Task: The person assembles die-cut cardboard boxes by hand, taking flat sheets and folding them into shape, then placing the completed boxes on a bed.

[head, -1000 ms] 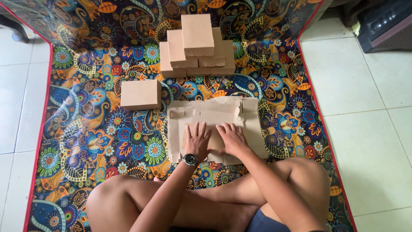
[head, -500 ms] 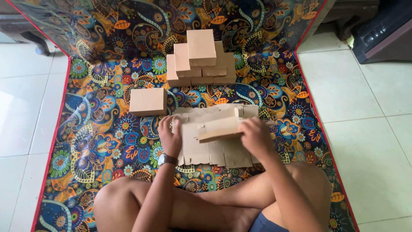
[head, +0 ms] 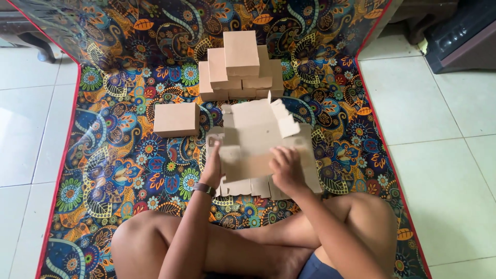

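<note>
Two bare hands at work on one item, as I read the head view. Item: flat brown die-cut cardboard box blank (head: pixel 258 142), part-folded, lying on the patterned paisley floor mat (head: pixel 119 160) directly before the crossed legs. Its far panel and right-hand flap stand raised; the near scalloped edge lies flat on the mat.

Left hand (head: pixel 214 165), black wristwatch (head: pixel 204 188) at the wrist: grip narrow, fingers pinched on the blank's left side flap, holding it upright.

Right hand (head: pixel 287 168): fingers spread and pressed flat on the blank's near panel; I see contact, no closed grip around anything.

Other stock: single closed brown cardboard box (head: pixel 176 119), alone on the mat, just left of the blank and apart from it. Stack of closed brown cardboard boxes (head: pixel 240 67), several tiers, beyond the blank toward the mat's far upturned edge.

Surroundings: pale tiled floor (head: pixel 429 103) either side of the mat; dark object (head: pixel 462 33) at upper right, kind unclear.
</note>
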